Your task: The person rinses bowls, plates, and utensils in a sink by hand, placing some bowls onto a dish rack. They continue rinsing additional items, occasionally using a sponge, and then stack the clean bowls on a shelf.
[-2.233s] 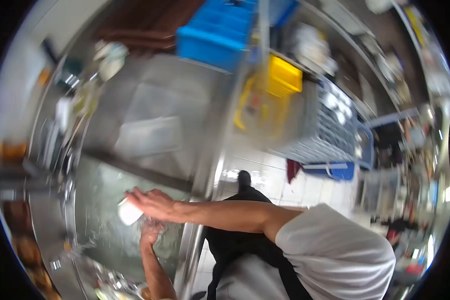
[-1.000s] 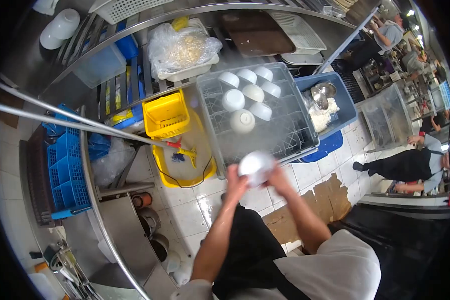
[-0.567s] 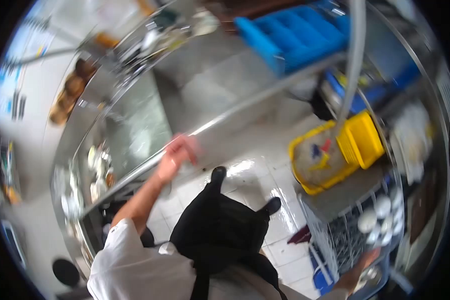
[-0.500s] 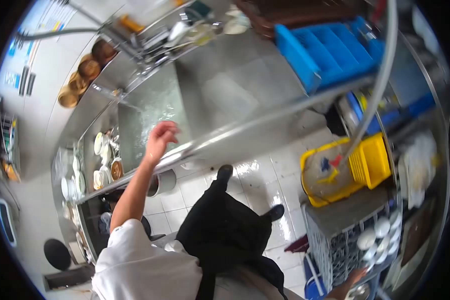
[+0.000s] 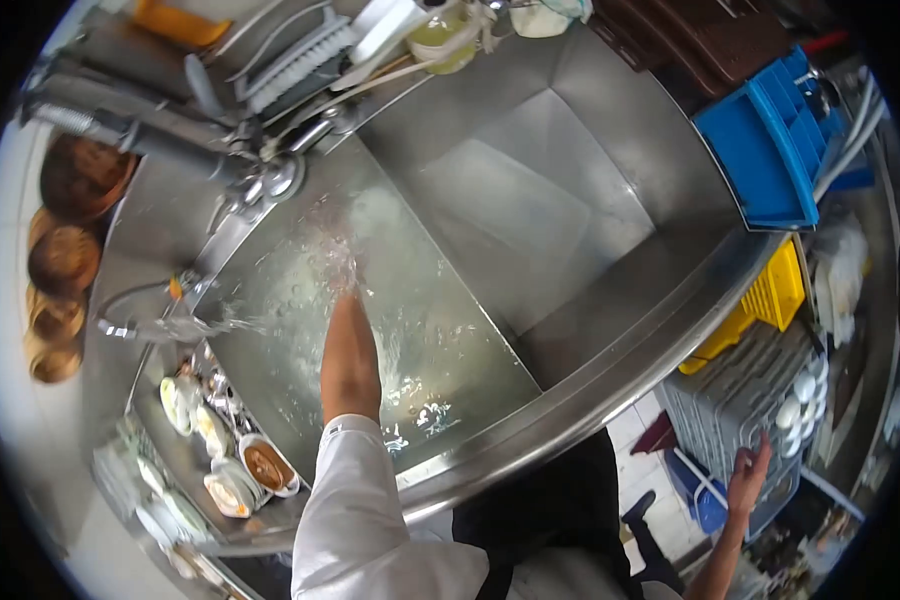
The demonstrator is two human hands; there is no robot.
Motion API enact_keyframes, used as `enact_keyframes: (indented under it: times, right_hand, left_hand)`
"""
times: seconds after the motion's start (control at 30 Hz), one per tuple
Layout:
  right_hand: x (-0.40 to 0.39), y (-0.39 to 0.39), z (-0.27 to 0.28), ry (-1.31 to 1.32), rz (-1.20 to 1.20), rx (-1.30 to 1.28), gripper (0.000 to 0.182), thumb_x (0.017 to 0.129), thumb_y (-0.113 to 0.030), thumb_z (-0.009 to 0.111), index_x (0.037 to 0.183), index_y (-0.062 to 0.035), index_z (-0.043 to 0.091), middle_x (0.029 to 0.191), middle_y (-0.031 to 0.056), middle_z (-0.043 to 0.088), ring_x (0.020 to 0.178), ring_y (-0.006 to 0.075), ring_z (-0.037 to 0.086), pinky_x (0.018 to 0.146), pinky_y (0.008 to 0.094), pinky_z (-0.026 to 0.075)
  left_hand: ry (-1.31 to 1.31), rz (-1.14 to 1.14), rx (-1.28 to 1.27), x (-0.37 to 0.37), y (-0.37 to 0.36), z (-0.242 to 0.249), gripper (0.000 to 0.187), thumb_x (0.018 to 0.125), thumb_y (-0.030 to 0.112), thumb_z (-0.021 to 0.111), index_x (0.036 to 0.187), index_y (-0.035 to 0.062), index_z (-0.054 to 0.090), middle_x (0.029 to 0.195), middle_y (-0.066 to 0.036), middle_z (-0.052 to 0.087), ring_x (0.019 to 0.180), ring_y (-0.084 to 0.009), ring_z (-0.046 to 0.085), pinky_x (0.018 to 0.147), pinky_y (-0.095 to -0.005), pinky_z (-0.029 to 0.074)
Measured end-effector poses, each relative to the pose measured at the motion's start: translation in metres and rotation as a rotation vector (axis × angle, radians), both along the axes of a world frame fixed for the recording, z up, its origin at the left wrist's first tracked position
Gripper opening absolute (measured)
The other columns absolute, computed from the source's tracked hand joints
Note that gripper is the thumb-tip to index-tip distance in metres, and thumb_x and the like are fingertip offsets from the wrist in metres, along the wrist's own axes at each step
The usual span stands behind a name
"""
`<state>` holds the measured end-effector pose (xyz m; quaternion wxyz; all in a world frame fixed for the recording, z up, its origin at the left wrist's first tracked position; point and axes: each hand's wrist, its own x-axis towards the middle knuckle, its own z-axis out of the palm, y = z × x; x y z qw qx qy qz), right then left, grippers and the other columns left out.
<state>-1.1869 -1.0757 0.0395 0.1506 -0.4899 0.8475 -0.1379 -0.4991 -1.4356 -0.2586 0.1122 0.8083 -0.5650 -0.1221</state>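
My left hand point(image 5: 341, 262) is under the water of the filled metal sink basin point(image 5: 410, 330). Splashes and ripples hide its fingers, and I cannot make out whether it holds anything. A thin faucet point(image 5: 120, 328) pours water into this basin from the left side. Off to the right, my right hand point(image 5: 746, 477) is held out with its fingers apart, and nothing shows in it. It is beside a grey dish rack point(image 5: 725, 400) and close to several white cups point(image 5: 796, 415).
Bowls and dishes with food remains point(image 5: 232, 485) fill a side ledge. A second metal basin point(image 5: 560, 220) adjoins the water. Behind stand a scrub brush point(image 5: 300, 65) and a spray hose point(image 5: 160, 140). A blue divided tray point(image 5: 765, 150) and a yellow bin point(image 5: 775, 290) are at right.
My left hand has gone from above the basin's front edge down into the water. My view has moved closer over the sink. My right hand shows higher beside the rack.
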Motion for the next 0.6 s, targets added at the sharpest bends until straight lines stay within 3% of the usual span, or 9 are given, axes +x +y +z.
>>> enact_keyframes:
  times: [0.17,0.23,0.27,0.33,0.37,0.43,0.5,0.53,0.6]
  right_hand:
    - [0.086,-0.045,0.043,-0.144,-0.073,-0.026,0.036,0.088,0.002,0.048,0.123,-0.0022,0.049,0.119,0.0108,0.054,0.084,0.0152,0.058,0.074,0.0268,0.047]
    - [0.16,-0.093,0.063,-0.475,-0.069,0.034,0.032,0.086,0.003,0.048,0.117,-0.0033,0.053,0.104,0.0074,0.059,0.075,0.0116,0.057,0.071,0.0235,0.045]
    - [0.202,-0.12,0.062,-0.672,0.084,-0.045,0.035,0.084,0.005,0.049,0.118,-0.0027,0.053,0.106,0.0079,0.059,0.072,0.009,0.056,0.069,0.0229,0.047]
    - [0.276,-0.15,0.045,-1.069,0.266,0.114,0.038,0.085,0.0,0.053,0.123,-0.0027,0.05,0.114,0.0094,0.058,0.081,0.0107,0.06,0.076,0.0261,0.05]
    - [0.31,-0.171,0.037,-1.145,0.383,0.324,0.042,0.088,-0.01,0.057,0.127,-0.0032,0.047,0.118,0.0107,0.056,0.093,0.0138,0.06,0.078,0.0279,0.05]
    - [0.382,-0.193,-0.024,-1.095,0.566,0.292,0.062,0.087,-0.024,0.062,0.137,-0.0017,0.033,0.132,0.0171,0.045,0.107,0.0227,0.055,0.085,0.0333,0.049]
    - [0.451,-0.227,-0.082,-1.126,0.257,0.312,0.083,0.083,-0.028,0.067,0.144,-0.0034,0.016,0.142,0.0237,0.027,0.116,0.0302,0.048,0.086,0.0381,0.049]
    - [0.477,-0.247,-0.114,-1.377,0.069,0.364,0.081,0.083,-0.028,0.066,0.143,-0.0033,0.019,0.139,0.0236,0.031,0.114,0.031,0.05,0.085,0.0385,0.05]
    - [0.498,-0.273,-0.164,-1.558,-0.183,0.448,0.074,0.082,-0.025,0.065,0.141,-0.0032,0.024,0.132,0.0242,0.041,0.11,0.032,0.053,0.082,0.0392,0.051]
  left_hand:
    - [0.006,0.008,0.044,-0.02,-0.037,-0.006,0.041,0.085,0.024,0.057,0.119,0.0018,0.054,0.118,-0.018,0.056,0.108,-0.0305,0.054,0.091,-0.038,0.042]
    - [0.027,0.033,0.008,-0.024,-0.036,0.007,0.038,0.086,0.022,0.055,0.119,0.0025,0.054,0.12,-0.017,0.055,0.11,-0.0312,0.052,0.093,-0.0384,0.041]
    - [0.04,0.043,-0.039,-0.026,-0.031,0.017,0.037,0.087,0.021,0.054,0.12,0.0029,0.054,0.121,-0.017,0.054,0.111,-0.0316,0.051,0.094,-0.0386,0.04]
    - [0.068,0.058,-0.171,-0.017,-0.013,0.025,0.035,0.089,0.019,0.051,0.12,0.0037,0.054,0.123,-0.017,0.053,0.114,-0.0324,0.05,0.095,-0.039,0.039]
    - [-0.132,-0.091,-0.363,0.008,0.006,-0.019,0.032,0.088,0.019,0.053,0.114,0.0018,0.057,0.114,-0.018,0.058,0.103,-0.0294,0.055,0.088,-0.0392,0.043]
    - [0.551,0.246,0.027,0.01,0.019,0.026,0.033,0.09,0.025,0.051,0.112,0.0018,0.057,0.112,-0.018,0.057,0.103,-0.0277,0.054,0.092,-0.0384,0.04]
    - [0.845,0.197,-0.083,-0.001,0.051,0.054,0.037,0.088,0.029,0.054,0.114,0.0022,0.054,0.116,-0.019,0.054,0.107,-0.0292,0.051,0.096,-0.0387,0.037]
    - [0.769,0.152,-0.044,-0.005,0.062,0.058,0.037,0.089,0.031,0.054,0.112,0.002,0.055,0.113,-0.019,0.055,0.104,-0.029,0.052,0.094,-0.0386,0.038]
    - [0.611,0.082,0.04,-0.001,0.085,0.06,0.038,0.089,0.033,0.054,0.11,0.0016,0.057,0.108,-0.018,0.059,0.1,-0.0287,0.055,0.09,-0.0383,0.041]
